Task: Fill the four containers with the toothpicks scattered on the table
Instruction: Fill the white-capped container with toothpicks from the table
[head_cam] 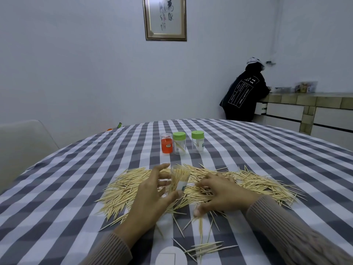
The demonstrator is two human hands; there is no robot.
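One open container (178, 179) is gripped tilted by the left hand (150, 199), mouth kept clear for loading; toothpicks (254, 183) scattered on the surface (76, 169) are raked by the right hand (222, 194), fingers curled.

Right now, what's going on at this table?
A person is refilling toothpick containers. The left hand holds an open clear container, tilted and already packed with toothpicks, over the scattered toothpick pile. The right hand rests on the pile, fingers curled to gather more. Further back on the checked tablecloth stand an orange container and two green-lidded containers, lids on, nearly empty. A white lid lies near the front edge.
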